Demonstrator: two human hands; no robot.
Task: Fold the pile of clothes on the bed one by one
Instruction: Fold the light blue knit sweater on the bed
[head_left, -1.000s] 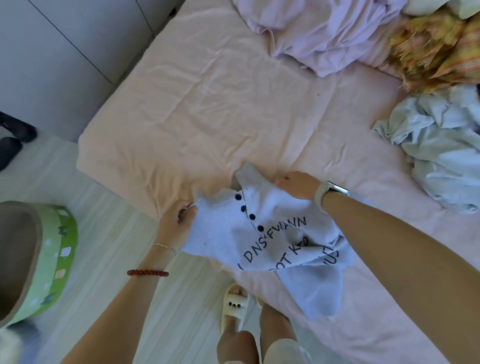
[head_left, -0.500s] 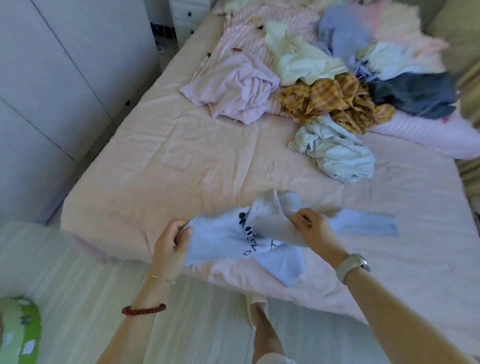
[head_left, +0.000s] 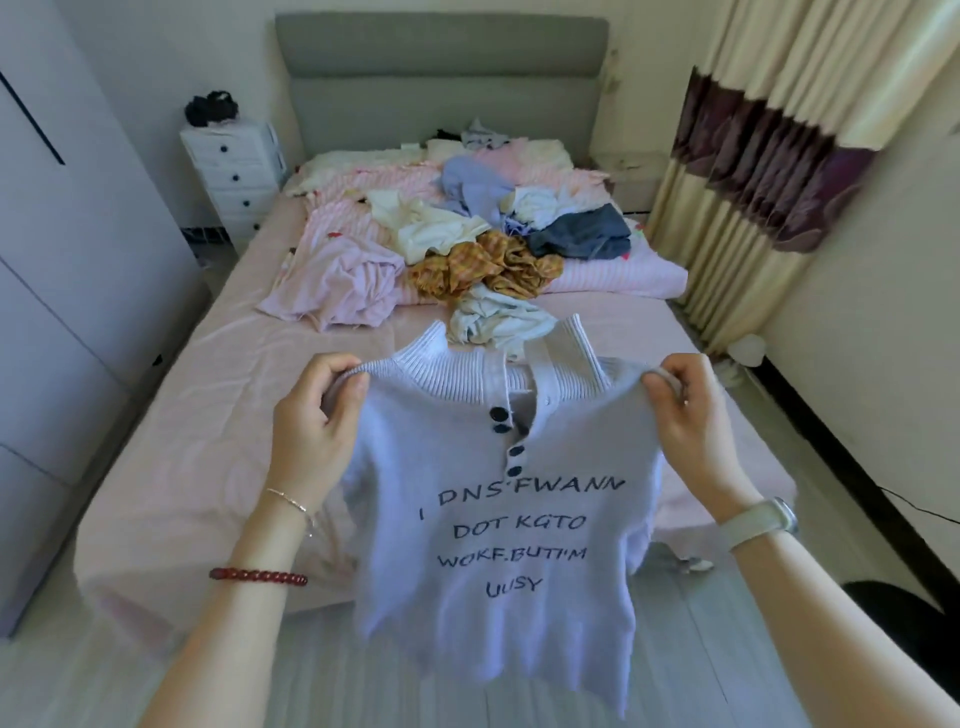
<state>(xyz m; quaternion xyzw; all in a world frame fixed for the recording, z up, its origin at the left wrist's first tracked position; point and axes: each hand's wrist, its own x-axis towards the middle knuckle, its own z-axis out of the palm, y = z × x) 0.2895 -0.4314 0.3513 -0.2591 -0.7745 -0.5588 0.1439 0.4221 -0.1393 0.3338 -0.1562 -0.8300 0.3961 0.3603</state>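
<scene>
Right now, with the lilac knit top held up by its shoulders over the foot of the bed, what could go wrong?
1. The lilac knit top hangs from the left hand and right hand at the shoulders only; either grip slipping could drop its hem to the floor.
2. The placket buttons look partly undone, so the front may fold crooked.
3. Laid too far up the bed, it could mix with the unfolded pile.

White nightstand (head_left: 234, 171) beside grey headboard (head_left: 441, 78) (striped curtains (head_left: 753, 171) right).

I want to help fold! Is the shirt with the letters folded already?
Not yet. The shirt hangs spread out, left hand and right hand each pinching a shoulder.
</scene>
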